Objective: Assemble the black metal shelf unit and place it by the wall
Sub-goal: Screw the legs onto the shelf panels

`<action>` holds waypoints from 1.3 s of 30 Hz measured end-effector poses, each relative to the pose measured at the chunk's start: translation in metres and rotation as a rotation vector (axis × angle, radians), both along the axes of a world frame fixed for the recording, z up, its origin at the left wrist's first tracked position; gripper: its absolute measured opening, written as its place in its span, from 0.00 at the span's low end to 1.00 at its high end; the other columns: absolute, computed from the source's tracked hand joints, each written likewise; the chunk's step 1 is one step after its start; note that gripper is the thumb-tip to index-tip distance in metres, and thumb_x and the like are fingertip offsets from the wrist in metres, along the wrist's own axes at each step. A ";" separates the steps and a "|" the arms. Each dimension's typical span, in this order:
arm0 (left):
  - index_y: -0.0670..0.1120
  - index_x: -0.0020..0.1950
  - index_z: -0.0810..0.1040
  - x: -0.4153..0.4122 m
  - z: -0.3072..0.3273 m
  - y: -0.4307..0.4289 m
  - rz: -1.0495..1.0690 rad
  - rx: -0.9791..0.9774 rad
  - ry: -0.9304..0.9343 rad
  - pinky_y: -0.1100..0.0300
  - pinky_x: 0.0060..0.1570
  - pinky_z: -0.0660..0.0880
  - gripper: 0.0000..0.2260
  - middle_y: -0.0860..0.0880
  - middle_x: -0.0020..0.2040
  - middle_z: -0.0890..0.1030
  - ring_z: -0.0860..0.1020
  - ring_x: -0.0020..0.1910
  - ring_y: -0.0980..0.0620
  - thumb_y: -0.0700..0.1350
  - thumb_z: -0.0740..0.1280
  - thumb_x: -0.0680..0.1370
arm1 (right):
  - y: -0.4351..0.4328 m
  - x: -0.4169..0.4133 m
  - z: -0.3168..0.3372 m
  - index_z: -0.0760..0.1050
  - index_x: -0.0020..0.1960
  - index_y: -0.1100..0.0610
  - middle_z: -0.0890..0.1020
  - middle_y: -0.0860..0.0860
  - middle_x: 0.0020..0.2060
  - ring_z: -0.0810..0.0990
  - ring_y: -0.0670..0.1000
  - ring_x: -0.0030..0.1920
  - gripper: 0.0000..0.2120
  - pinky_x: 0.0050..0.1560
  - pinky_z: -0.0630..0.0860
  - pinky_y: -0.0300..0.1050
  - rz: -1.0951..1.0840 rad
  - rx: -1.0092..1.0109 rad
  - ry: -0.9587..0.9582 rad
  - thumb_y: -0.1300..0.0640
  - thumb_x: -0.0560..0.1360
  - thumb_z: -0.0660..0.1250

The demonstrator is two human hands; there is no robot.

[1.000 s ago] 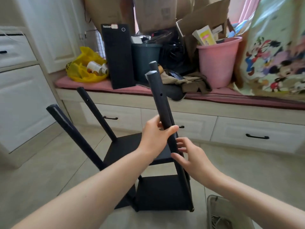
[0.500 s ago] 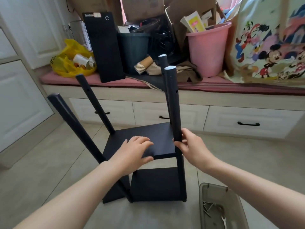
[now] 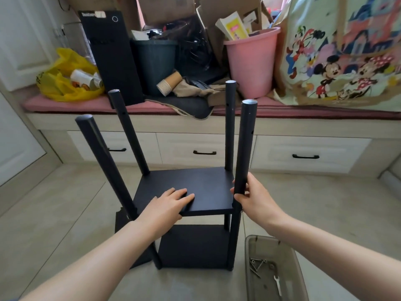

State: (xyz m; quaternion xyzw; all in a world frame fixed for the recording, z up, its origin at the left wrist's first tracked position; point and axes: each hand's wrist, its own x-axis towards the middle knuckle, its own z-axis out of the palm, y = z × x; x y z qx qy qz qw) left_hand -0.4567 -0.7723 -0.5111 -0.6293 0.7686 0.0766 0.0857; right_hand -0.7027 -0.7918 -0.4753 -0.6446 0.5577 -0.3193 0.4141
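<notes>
Presses left hand (image 3: 171,203) flat, fingers straight, on upper board (image 3: 208,187) of black shelf unit (image 3: 193,246), at 7 o'clock of board. Has unit upright on floor, 4 posts up, at 6 o'clock from pink bucket (image 3: 251,61). Wraps right hand (image 3: 255,199) round near post (image 3: 246,144) at 3 o'clock. At 5 o'clock, tray with screws (image 3: 286,263).

The shelf unit (image 3: 206,187) is smooth, matt black metal; its posts (image 3: 245,137) carry a faint sheen. Behind the shelf unit, the bucket (image 3: 251,61) is smooth pink plastic, the yellow bag (image 3: 65,88) crinkled glossy plastic, the boxes (image 3: 167,7) dull brown cardboard. Right of the shelf unit, a cloudy plastic tray (image 3: 247,257) holds shiny metal screws (image 3: 257,265).
</notes>
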 end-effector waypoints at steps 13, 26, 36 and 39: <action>0.56 0.82 0.50 -0.062 -0.018 -0.007 -0.140 -0.144 -0.076 0.39 0.74 0.61 0.30 0.50 0.83 0.52 0.50 0.81 0.44 0.42 0.61 0.85 | 0.008 -0.067 -0.006 0.71 0.52 0.51 0.81 0.52 0.47 0.81 0.54 0.51 0.17 0.54 0.79 0.62 -0.099 -0.030 -0.039 0.73 0.76 0.61; 0.47 0.67 0.80 -0.061 -0.035 0.002 -0.216 -0.396 -0.034 0.43 0.48 0.83 0.33 0.45 0.63 0.82 0.82 0.60 0.41 0.44 0.85 0.63 | 0.007 -0.076 -0.017 0.73 0.55 0.54 0.81 0.47 0.47 0.81 0.51 0.51 0.11 0.46 0.76 0.40 -0.154 -0.118 0.068 0.67 0.78 0.66; 0.44 0.63 0.83 -0.042 -0.038 0.048 -0.305 -0.586 0.199 0.53 0.49 0.82 0.26 0.49 0.56 0.85 0.83 0.56 0.45 0.34 0.78 0.65 | 0.044 -0.067 -0.041 0.71 0.63 0.64 0.79 0.55 0.48 0.75 0.55 0.48 0.14 0.50 0.72 0.47 -0.153 0.151 0.492 0.58 0.79 0.63; 0.43 0.62 0.82 -0.029 -0.049 0.063 -0.339 -0.603 0.229 0.54 0.44 0.81 0.25 0.49 0.51 0.85 0.83 0.50 0.47 0.32 0.75 0.66 | 0.056 -0.049 -0.053 0.74 0.51 0.64 0.80 0.60 0.45 0.78 0.59 0.48 0.08 0.44 0.74 0.49 -0.061 0.234 0.587 0.59 0.79 0.63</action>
